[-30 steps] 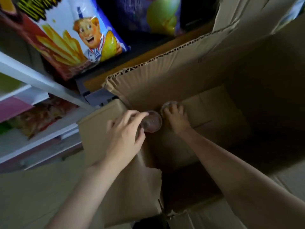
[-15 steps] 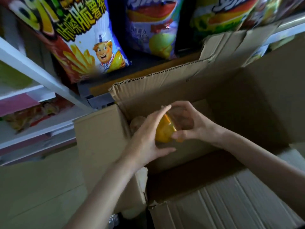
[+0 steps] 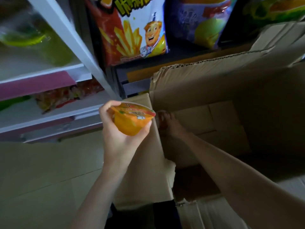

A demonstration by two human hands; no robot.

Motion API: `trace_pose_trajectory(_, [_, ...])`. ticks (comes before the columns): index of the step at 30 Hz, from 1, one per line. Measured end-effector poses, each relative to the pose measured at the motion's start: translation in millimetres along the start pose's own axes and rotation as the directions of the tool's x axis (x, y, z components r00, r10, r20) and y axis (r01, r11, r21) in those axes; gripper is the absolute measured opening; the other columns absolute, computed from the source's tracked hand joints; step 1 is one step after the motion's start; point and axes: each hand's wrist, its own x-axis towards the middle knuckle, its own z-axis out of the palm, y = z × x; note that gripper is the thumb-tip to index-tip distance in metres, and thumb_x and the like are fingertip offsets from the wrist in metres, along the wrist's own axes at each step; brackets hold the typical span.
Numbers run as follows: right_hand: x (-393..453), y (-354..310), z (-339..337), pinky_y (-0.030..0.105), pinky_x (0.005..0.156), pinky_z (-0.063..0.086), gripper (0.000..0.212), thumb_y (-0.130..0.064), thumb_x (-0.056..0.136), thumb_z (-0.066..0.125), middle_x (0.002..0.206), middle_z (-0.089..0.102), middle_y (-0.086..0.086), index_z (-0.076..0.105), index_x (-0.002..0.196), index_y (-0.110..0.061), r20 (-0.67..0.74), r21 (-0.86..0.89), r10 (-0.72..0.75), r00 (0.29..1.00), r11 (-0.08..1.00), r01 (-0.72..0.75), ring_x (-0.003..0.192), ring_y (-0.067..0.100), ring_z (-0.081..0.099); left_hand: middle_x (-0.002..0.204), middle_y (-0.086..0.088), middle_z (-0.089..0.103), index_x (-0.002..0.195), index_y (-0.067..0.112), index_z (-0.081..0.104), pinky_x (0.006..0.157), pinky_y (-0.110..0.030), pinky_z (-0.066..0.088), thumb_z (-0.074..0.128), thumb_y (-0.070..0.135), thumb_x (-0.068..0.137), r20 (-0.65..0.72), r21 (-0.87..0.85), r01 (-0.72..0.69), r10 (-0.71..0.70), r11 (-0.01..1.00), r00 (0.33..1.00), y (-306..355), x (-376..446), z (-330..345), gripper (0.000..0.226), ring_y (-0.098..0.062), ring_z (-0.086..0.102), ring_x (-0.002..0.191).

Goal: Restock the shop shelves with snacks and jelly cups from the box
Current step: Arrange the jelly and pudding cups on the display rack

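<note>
In the middle of the frame the left hand (image 3: 123,129) holds an orange jelly cup (image 3: 132,120), with the thumb on the far rim and the fingers curled under the bowl. The cup is tilted, and its foil lid faces up and to the right. The lid has a small white label and some print, but it is too blurred to read.

The right hand (image 3: 166,123) is deep inside the cardboard box (image 3: 214,90), at the left inner wall, and rests on a dark round thing on the box floor. I cannot tell if the fingers grip it or only touch it, because it is dark there.

At the top centre stands a chip bag (image 3: 132,30) with yellow-green Chinese characters, cut by the frame edge, with pictures of fries and of a cartoon chef. To its right is a purple bag (image 3: 198,22) with a green round shape.

The white shelves (image 3: 49,75) fill the upper left. Between the shelves and the box's left flap, the floor (image 3: 41,171) at the lower left is open.
</note>
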Motion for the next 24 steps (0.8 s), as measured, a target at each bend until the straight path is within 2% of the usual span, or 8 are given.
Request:
trace_pose_trajectory(2, [14, -10, 16, 0.045, 0.101, 0.033, 0.07, -0.027, 0.081, 0.06, 0.143, 0.026, 0.018, 0.027, 0.142, -0.017, -0.081, -0.174, 0.005, 0.997, 0.985, -0.019, 0.126, 0.042, 0.032, 0.101, 0.041, 0.047, 0.108, 0.031, 0.037, 0.074, -0.006, 0.044, 0.079, 0.033, 0.057, 0.006, -0.018, 0.016, -0.016, 1.0, 1.0, -8, -3, -7, 0.067, 0.006, 0.055, 0.099])
trace_pose_trajectory(5, [8, -17, 23, 0.046, 0.094, 0.036, 0.058, -0.032, 0.086, 0.054, 0.134, 0.033, 0.018, 0.031, 0.137, -0.017, -0.201, -0.247, 0.072, 0.977, 0.961, -0.121, 0.115, 0.041, 0.043, 0.103, 0.035, 0.048, 0.108, 0.033, 0.037, 0.077, -0.008, 0.043, 0.078, 0.035, 0.057, -0.012, -0.035, 0.047, -0.047, 0.998, 0.999, -20, -8, -12, 0.065, 0.003, 0.054, 0.1])
trace_pose_trajectory(7, [-17, -8, 13, 0.046, 0.095, 0.038, 0.069, -0.035, 0.079, 0.065, 0.134, 0.033, 0.017, 0.03, 0.137, -0.018, -0.197, -0.207, 0.159, 0.967, 0.958, -0.2, 0.115, 0.041, 0.044, 0.109, 0.025, 0.049, 0.109, 0.036, 0.037, 0.082, -0.014, 0.044, 0.077, 0.04, 0.057, -0.025, -0.041, 0.076, -0.077, 0.996, 0.997, -24, -14, -11, 0.066, -0.002, 0.054, 0.103])
trace_pose_trajectory(11, [-93, -17, -53, 0.045, 0.096, 0.043, 0.09, -0.029, 0.065, 0.082, 0.132, 0.036, 0.014, 0.029, 0.136, -0.02, -0.228, -0.004, 0.248, 0.942, 0.967, -0.256, 0.119, 0.037, 0.045, 0.118, 0.001, 0.048, 0.112, 0.035, 0.038, 0.092, -0.041, 0.048, 0.079, 0.045, 0.055, 0.024, -0.051, 0.112, -0.111, 0.992, 0.994, -15, -24, -20, 0.07, -0.019, 0.052, 0.112])
trace_pose_trajectory(16, [-193, -108, -136, 0.019, 0.081, 0.033, 0.084, -0.015, 0.063, 0.08, 0.125, 0.038, 0.008, 0.035, 0.133, -0.021, -0.411, 0.03, 0.069, 0.909, 0.998, -0.062, 0.107, 0.017, 0.044, 0.109, 0.01, 0.053, 0.103, 0.052, 0.038, 0.089, -0.046, 0.049, 0.079, 0.052, 0.048, 0.05, -0.094, 0.073, -0.069, 0.993, 0.996, 29, -36, -63, 0.068, -0.02, 0.056, 0.106])
trace_pose_trajectory(19, [-253, -196, -172, 0.013, 0.081, 0.032, 0.077, -0.033, 0.054, 0.075, 0.113, 0.045, -0.001, 0.042, 0.123, -0.029, -0.54, 0.011, -0.113, 0.834, 0.99, 0.142, 0.106, 0.015, 0.046, 0.106, 0.022, 0.051, 0.11, 0.047, 0.037, 0.086, -0.028, 0.048, 0.084, 0.044, 0.048, 0.044, -0.121, -0.018, 0.023, 0.992, 0.999, 83, -30, -114, 0.079, -0.011, 0.057, 0.099])
trace_pose_trajectory(22, [-318, -291, -190, 0.019, 0.087, 0.042, 0.065, -0.05, 0.052, 0.067, 0.112, 0.054, -0.002, 0.044, 0.112, -0.043, -0.619, -0.027, -0.309, 0.722, 0.927, 0.373, 0.104, 0.014, 0.054, 0.107, 0.025, 0.051, 0.117, 0.038, 0.035, 0.078, -0.007, 0.042, 0.087, 0.038, 0.051, 0.056, -0.091, -0.183, 0.189, 0.979, 0.98, 149, -26, -193, 0.084, 0.0, 0.057, 0.092])
trace_pose_trajectory(24, [-352, -347, -199, 0.013, 0.084, 0.044, 0.065, -0.061, 0.05, 0.073, 0.111, 0.059, -0.004, 0.048, 0.109, -0.052, -0.642, -0.007, -0.372, 0.671, 0.877, 0.48, 0.1, 0.008, 0.059, 0.109, 0.018, 0.056, 0.116, 0.042, 0.035, 0.081, -0.01, 0.044, 0.081, 0.047, 0.05, 0.005, -0.033, -0.309, 0.31, 0.95, 0.951, 185, -21, -254, 0.081, -0.002, 0.059, 0.096])
